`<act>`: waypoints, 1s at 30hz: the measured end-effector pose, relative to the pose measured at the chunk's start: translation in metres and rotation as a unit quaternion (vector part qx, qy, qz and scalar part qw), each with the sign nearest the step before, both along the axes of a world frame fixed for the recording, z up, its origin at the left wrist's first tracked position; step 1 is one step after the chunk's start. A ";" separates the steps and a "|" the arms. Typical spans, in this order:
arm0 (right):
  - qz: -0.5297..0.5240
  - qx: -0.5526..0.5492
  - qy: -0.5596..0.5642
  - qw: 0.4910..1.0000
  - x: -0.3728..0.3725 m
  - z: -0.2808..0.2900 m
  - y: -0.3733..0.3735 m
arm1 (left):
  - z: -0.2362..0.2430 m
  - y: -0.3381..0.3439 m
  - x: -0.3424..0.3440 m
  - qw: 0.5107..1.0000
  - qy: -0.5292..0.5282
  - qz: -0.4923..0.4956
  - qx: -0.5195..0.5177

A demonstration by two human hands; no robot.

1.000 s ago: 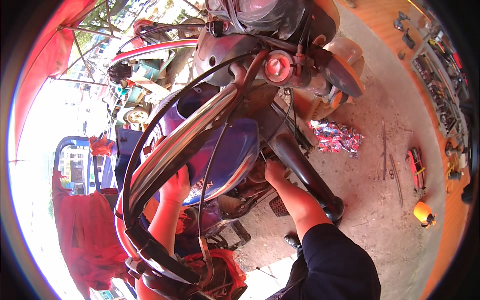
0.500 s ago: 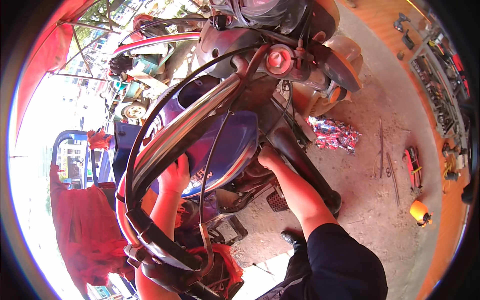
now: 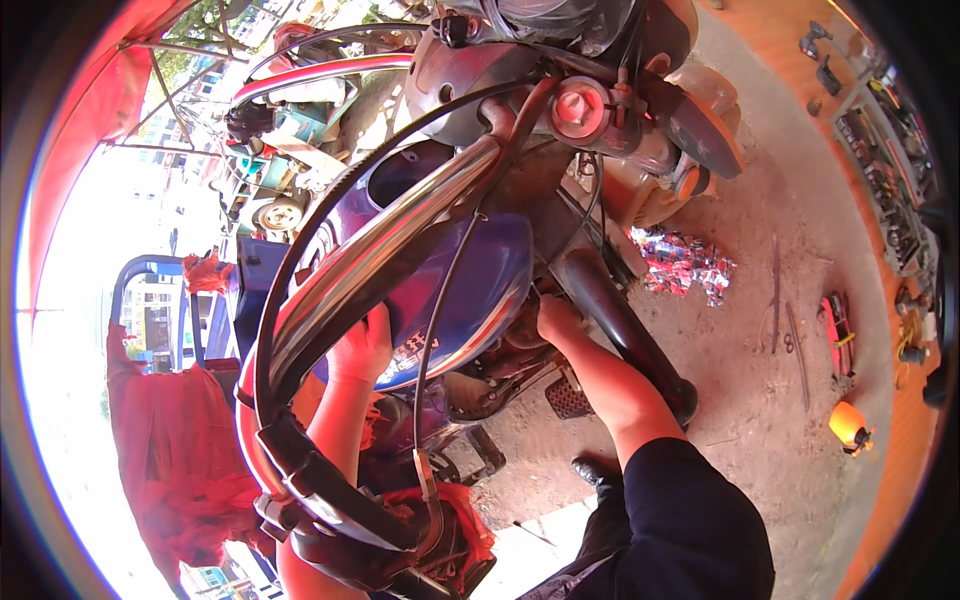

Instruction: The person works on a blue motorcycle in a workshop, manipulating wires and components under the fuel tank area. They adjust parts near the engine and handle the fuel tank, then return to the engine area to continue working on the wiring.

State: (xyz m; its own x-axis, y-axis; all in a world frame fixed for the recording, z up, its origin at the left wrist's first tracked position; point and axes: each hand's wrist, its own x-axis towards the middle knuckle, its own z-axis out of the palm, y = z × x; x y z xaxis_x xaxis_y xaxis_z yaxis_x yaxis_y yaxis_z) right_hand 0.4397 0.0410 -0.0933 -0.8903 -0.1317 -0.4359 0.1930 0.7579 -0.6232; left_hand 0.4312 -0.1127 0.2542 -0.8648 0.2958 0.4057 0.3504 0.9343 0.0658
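My left hand [image 3: 362,345] is pressed to the left side of the blue fuel tank [image 3: 465,300] of a motorbike, with bent fingers partly behind the chrome handlebar [image 3: 395,235]; what they hold is hidden. My right hand [image 3: 557,322] is closed at the far lower edge of the tank, beside the dark front tube [image 3: 620,330]; its grip is too small and shaded to make out. A black cable [image 3: 430,340] crosses over the tank between my hands.
Red cloth [image 3: 170,450] hangs at left. A bundle of shiny wrappers [image 3: 680,265], metal rods [image 3: 800,355], red-handled cutters [image 3: 838,335] and a yellow bottle [image 3: 848,425] lie at right, near a tool tray [image 3: 880,190]. A foot pedal [image 3: 568,395] is below my right forearm.
The whole scene sits slightly higher in the picture than a second ago. My right hand has shifted slightly beside the tank, still closed; my left hand stays against the tank.
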 end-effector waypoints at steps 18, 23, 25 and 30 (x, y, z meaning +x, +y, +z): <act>-0.057 0.000 0.004 0.998 0.013 -0.033 -0.014 | 0.011 0.011 0.005 0.997 -0.062 0.030 0.033; 0.082 0.012 -0.049 0.995 -0.024 0.005 -0.009 | 0.003 -0.002 -0.001 1.000 0.003 0.000 -0.017; 0.105 -0.003 -0.047 0.993 -0.032 0.019 -0.011 | 0.007 -0.002 -0.002 0.999 0.019 0.005 -0.049; -0.019 0.009 -0.018 1.000 0.013 0.004 -0.002 | 0.008 0.006 0.005 0.999 -0.040 0.002 0.021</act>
